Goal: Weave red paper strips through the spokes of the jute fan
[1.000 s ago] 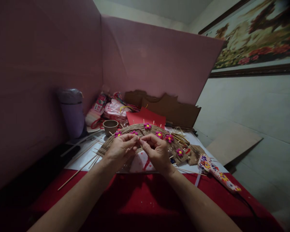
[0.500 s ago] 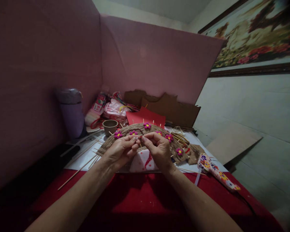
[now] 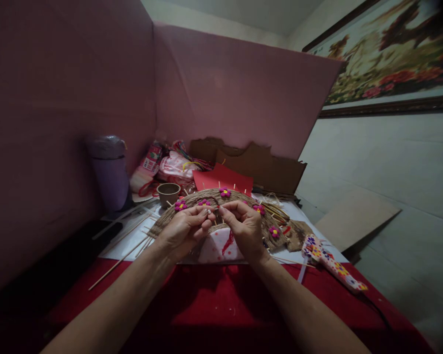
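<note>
Right hand [image 3: 245, 228] pinches red thread [image 3: 228, 241], tail hanging in front of woven panel [image 3: 238, 195], lower middle; left hand [image 3: 184, 228] pinched narrow, can't tell on what. Keep tension light, tail off magenta flowers [image 3: 180, 205].

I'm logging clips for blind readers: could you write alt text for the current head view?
A left hand and right hand nearly meet at the fingertips over a twine-covered arch with purple flowers; red thread hangs from the right hand. Around them are wooden sticks, a small bowl and a floral tool.
</note>
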The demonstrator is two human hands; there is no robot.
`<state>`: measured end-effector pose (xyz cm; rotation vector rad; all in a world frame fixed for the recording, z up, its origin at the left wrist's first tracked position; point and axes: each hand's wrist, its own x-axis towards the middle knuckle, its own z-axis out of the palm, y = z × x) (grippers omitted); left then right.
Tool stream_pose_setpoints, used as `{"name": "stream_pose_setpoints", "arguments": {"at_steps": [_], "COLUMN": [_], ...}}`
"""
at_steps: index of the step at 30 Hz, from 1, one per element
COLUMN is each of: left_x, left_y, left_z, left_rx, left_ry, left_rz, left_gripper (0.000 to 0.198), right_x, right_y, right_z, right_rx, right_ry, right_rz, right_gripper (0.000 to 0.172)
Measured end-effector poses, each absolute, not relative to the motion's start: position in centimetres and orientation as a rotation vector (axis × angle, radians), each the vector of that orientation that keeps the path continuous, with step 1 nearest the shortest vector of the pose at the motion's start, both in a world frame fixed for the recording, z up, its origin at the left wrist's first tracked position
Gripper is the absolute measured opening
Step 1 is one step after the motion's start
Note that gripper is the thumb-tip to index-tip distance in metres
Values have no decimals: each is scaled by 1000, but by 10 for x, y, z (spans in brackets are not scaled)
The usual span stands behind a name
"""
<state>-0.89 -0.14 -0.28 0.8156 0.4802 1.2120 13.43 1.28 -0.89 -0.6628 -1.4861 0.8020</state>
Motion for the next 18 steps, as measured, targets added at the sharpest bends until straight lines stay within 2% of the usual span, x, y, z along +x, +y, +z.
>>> {"name": "stream_pose_setpoints", "arguments": {"at_steps": [9,15,18], "left_x": [-9,-8,-7], "left_y": [-4,-3,-5], "left_z": [6,7,9], "left_rx": [639,560,505], "left_ry": [550,469,438], "left_rz": [1197,1221,1217], "left_gripper": [33,25,41], "right_x": [135,136,137], "right_y": [11,8,8], "right_z": [-6,-1,0], "right_rx": [-683,-710,-704], "right_ry": [-1446,-1376,-1345], "right_rz": [791,703,672], "right_gripper": [10,10,11]}}
